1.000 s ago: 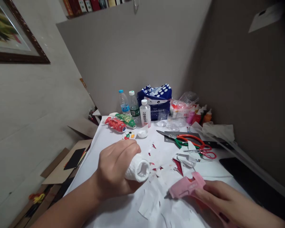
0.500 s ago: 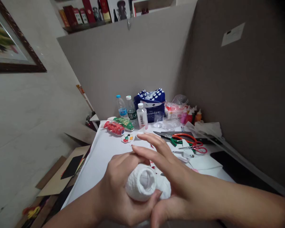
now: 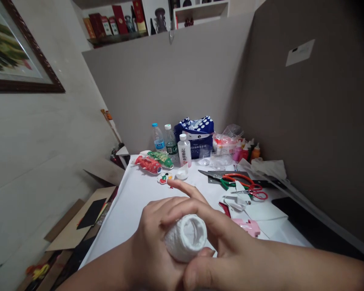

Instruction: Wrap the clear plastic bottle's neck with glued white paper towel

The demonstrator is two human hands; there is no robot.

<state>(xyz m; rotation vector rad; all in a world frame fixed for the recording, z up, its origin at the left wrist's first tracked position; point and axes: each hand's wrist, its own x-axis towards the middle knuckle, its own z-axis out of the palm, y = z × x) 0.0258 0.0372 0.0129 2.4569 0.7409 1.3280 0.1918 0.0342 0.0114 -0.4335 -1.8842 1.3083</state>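
Note:
Between my hands is a white hollow tube [image 3: 177, 243] with a rough, crumpled-paper surface, perhaps a wrapped bottle. Its round open end faces me, slightly tilted. My left hand [image 3: 153, 232] is wrapped round its left side and underside. Over the top and right side curve the fingers of my right hand [image 3: 221, 230], while its thumb lies below the rim, against the tube. The far end of the tube is hidden behind the hands.
Beyond the hands lie red and green fish figures [image 3: 148, 165], a paint palette [image 3: 164, 178] and upright bottles [image 3: 184, 151]. Large shears [image 3: 236, 178], small red-handled scissors [image 3: 256, 192], white paper scraps [image 3: 235, 202] and a pink object [image 3: 251, 227] are on the right. Grey panels [image 3: 170, 81] stand behind.
My right hand has closed in over the tube, its fingers now bent across the top. The tube has shifted slightly right, and the view has moved a little.

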